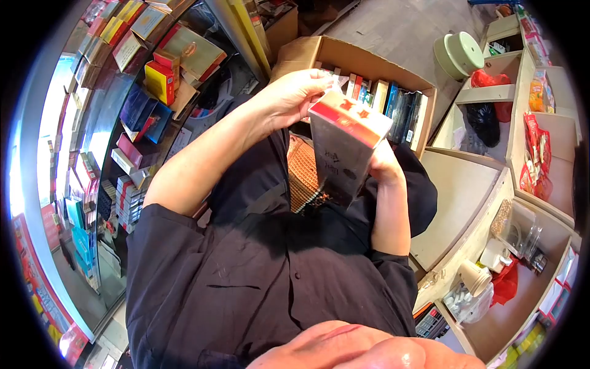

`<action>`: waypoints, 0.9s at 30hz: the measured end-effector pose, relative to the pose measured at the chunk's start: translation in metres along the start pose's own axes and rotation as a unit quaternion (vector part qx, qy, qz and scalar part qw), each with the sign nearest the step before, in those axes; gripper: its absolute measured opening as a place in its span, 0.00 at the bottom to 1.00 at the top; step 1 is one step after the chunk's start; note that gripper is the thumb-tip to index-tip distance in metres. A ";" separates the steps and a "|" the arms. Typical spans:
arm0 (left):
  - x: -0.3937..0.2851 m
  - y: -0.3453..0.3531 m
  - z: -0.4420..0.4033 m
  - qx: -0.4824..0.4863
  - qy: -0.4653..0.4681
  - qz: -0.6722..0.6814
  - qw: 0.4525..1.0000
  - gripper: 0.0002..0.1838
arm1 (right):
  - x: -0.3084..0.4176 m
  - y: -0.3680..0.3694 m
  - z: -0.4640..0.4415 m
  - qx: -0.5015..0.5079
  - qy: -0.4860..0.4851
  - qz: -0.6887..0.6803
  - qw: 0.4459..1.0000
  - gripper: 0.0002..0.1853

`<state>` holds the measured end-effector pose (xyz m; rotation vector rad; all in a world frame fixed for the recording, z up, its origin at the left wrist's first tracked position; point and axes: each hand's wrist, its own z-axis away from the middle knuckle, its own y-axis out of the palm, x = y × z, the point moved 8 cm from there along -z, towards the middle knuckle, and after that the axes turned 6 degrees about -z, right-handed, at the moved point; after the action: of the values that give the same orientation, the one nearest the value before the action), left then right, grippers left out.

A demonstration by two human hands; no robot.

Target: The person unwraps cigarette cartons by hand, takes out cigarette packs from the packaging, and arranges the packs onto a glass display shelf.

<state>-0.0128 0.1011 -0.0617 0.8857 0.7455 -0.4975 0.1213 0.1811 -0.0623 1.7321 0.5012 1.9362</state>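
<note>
Carton [344,150], dark sides, red-and-gold end, is held tilted over the lap, just off centre toward 1 o'clock. Its end face is turned up, lettering is visible on the dark side. At its upper edge, thumb and fingertips of the left hand [294,100] are brought together in a pinch; what is pinched is too small to tell. The carton's far side is gripped by the right hand [385,165], fingers mostly hidden behind it. Beyond, at 1 o'clock, an open cardboard box [429,111] is packed with upright boxes [393,101]. Woven orange-brown surface [302,175] is seen between the legs. Display shelves [104,138] are filled with packs, 9 to 11 o'clock. Pale green round stool [466,51] is placed at 2 o'clock; a drawer [513,320] holding a red bag [505,284] is seen at 4 o'clock.
</note>
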 end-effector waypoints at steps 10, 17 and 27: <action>0.011 -0.029 0.010 -0.194 0.004 0.130 0.972 0.13 | -0.056 0.000 -0.026 -0.093 -0.026 -0.212 0.973 0.35; 0.004 -0.038 0.010 -0.257 0.061 0.189 0.946 0.11 | -0.012 0.020 -0.015 -0.114 -0.195 0.028 0.974 0.40; 0.007 -0.014 0.003 -0.085 -0.022 0.233 0.968 0.13 | -0.013 -0.039 -0.026 -0.218 -0.140 -0.151 0.954 0.21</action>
<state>-0.0168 0.0902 -0.0728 0.8508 0.5075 -0.0337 0.1012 0.2068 -0.0986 1.5053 0.1967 1.4255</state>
